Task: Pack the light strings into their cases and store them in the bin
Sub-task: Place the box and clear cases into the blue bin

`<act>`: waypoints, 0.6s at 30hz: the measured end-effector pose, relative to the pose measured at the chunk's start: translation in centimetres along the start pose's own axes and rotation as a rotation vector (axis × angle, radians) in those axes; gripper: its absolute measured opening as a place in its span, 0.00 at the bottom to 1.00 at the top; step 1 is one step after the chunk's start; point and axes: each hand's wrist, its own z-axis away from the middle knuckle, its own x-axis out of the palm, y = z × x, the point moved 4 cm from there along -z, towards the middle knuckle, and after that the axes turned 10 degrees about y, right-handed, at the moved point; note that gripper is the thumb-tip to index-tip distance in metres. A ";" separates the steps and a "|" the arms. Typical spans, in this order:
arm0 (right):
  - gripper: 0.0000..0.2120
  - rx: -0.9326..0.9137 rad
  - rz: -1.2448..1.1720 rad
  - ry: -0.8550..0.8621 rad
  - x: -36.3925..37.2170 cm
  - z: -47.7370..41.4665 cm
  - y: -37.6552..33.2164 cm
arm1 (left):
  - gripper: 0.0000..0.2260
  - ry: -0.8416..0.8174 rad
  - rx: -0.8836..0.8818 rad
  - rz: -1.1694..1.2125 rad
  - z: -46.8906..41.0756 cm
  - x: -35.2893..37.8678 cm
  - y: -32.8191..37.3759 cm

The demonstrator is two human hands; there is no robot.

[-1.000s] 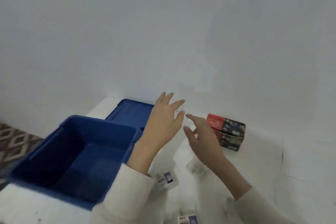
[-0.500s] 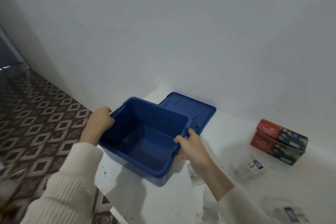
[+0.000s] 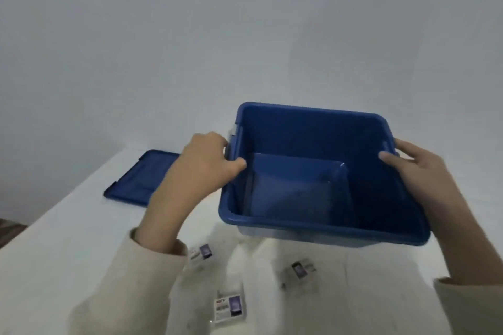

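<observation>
Blue bin (image 3: 299, 223) sits mid-right of the frame, open top facing the camera and tilted a bit toward it, held between both hands. Can't tell if its base touches the surface (image 3: 68, 253) or is just off it.

Left hand (image 3: 201, 168) grips the bin's left side. The thumb is hooked over the rim onto the inner wall, and the fingers (image 3: 215, 139) curl round the outside by a pale clip at the far left corner. Right hand (image 3: 427, 179) grips the right side the same way: thumb tip over the rim and inside, fingers wrapped outside the wall near the far right corner. Both sets of fingers are closed on the rim, with the bin wall between thumb and fingers. Cream sleeves run from both wrists to the bottom edge.

Blue lid (image 3: 141, 177) lies flat on the surface, left of the bin and partly behind the left forearm, apart from the bin.

Three clear packets with small printed labels lie on the surface in front of the bin, on the near side and below the hands. One (image 3: 201, 251) is just beside the left sleeve cuff, one (image 3: 299, 269) is under the bin's near rim, and one (image 3: 228, 307) is nearest the camera. Neither hand touches any of them. Their contents are too blurred to tell.

Plain pale wall (image 3: 245, 35) behind. A sliver of patterned floor (image 3: 8, 228) shows at the left edge.
</observation>
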 end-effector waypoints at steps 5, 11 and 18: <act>0.16 0.089 0.267 0.095 -10.6 -3.4 6.0 | 0.11 -0.217 0.081 0.186 1.8 11.0 8.4; 0.17 0.216 0.313 0.065 -13.6 -5.5 13.2 | 0.14 -0.294 0.079 0.131 3.1 18.4 10.3; 0.17 0.099 0.415 0.064 -13.1 -5.8 14.0 | 0.17 -0.152 0.110 0.052 1.6 18.3 9.2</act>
